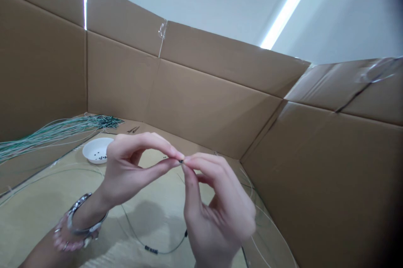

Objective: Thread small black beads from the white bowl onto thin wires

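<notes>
My left hand is closed in a pinch, thumb and index fingertips on a tiny black bead. Fingertip to fingertip with it, my right hand is also pinched closed at the bead. A thin cord loops below both hands, carrying a short row of black beads and another dark piece beside the right hand. The cord runs up behind the right hand, seemingly into its fingertips, where the fingers hide it. Behind the left wrist stands a white bowl with several small black beads.
Cardboard walls enclose the work surface at the back and sides. A bundle of green and white cords lies at the back left. Small dark items lie near the back wall. Loose pale strands curve along the right.
</notes>
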Demonstrator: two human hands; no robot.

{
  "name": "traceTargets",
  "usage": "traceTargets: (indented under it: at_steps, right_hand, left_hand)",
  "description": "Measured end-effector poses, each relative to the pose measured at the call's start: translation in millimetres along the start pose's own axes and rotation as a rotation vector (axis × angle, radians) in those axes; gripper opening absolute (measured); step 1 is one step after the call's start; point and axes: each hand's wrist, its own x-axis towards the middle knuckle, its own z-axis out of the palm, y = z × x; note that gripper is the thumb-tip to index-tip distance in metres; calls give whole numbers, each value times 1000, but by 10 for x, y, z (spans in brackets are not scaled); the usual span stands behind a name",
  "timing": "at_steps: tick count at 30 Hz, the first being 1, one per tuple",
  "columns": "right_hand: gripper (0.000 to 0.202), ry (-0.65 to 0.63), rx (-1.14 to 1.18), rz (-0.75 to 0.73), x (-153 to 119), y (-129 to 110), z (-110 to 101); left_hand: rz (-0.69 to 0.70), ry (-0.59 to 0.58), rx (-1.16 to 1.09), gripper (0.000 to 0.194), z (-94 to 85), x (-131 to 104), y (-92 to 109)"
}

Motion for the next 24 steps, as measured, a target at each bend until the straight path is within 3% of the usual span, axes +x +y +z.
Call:
traceTargets:
  at_steps: [6, 16, 24]
  right_hand:
    - [22, -22, 148, 54, 8, 71, -36]
    - [20, -9, 163, 58, 24, 85, -15]
    - [16, -90, 110, 149, 27, 129, 4]
  left_hand:
    - [-32, -35, 85, 22, -55, 16, -35]
    - [-125, -168, 203, 16, -101, 46, 29]
    - [-8, -212, 391, 10, -61, 22, -10]
